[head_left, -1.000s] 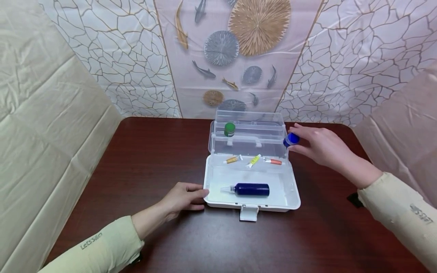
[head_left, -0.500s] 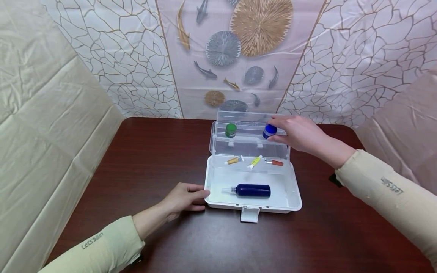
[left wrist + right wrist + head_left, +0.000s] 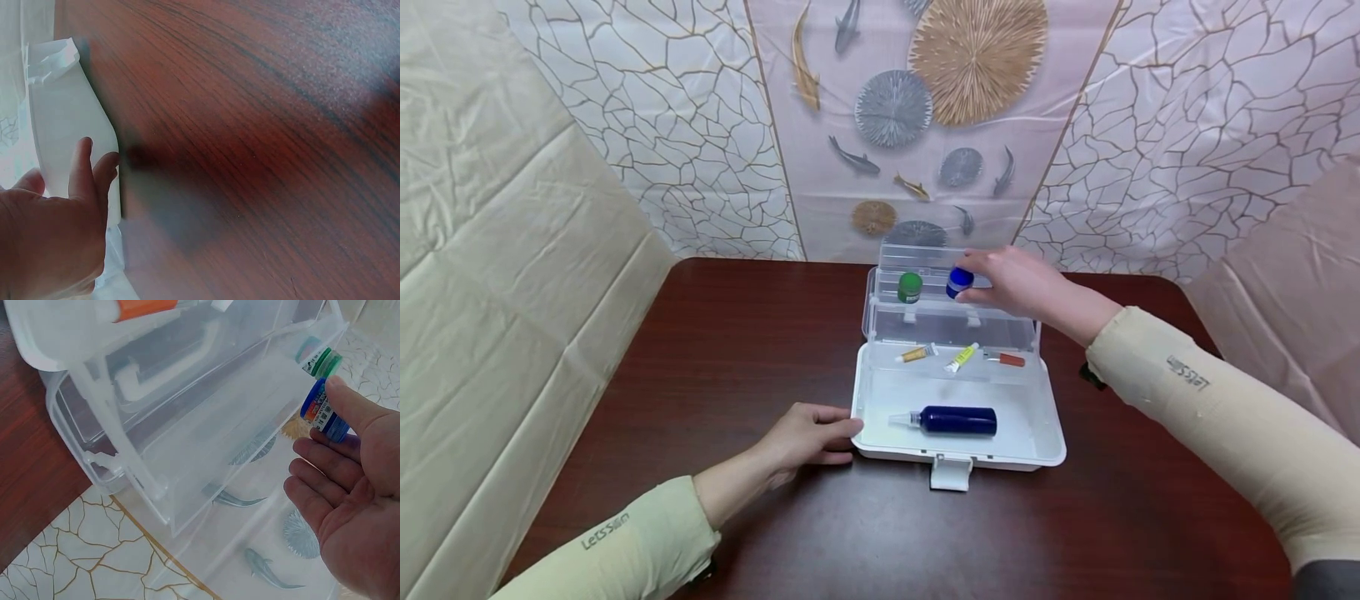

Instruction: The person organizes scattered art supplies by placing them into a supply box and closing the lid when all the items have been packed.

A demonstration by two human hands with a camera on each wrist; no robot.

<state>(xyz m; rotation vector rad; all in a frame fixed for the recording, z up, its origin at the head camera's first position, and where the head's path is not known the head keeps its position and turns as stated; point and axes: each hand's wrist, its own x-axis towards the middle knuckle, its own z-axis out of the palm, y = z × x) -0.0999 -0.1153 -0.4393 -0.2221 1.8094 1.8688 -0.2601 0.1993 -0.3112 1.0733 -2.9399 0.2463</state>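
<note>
My right hand pinches a small blue paint jar between thumb and fingers, over the upper tray of a white storage box. In the right wrist view, the blue jar overlaps a green paint jar. That green paint jar stands in the upper clear tray. My left hand rests against the box's left side, thumb at the rim. In the left wrist view, its fingers lie fairly straight along the outer wall. A dark blue squeeze bottle lies in the bottom of the box.
Ochre, yellow and orange paint tubes lie in the lower clear tray. The box's latch hangs down at the front. Dark wood table surrounds the box, and a patterned cloth hangs behind.
My right hand has carried the blue paint jar leftward from the box's right side to over the upper tray, near the green jar. The left hand has stayed at the rim.
</note>
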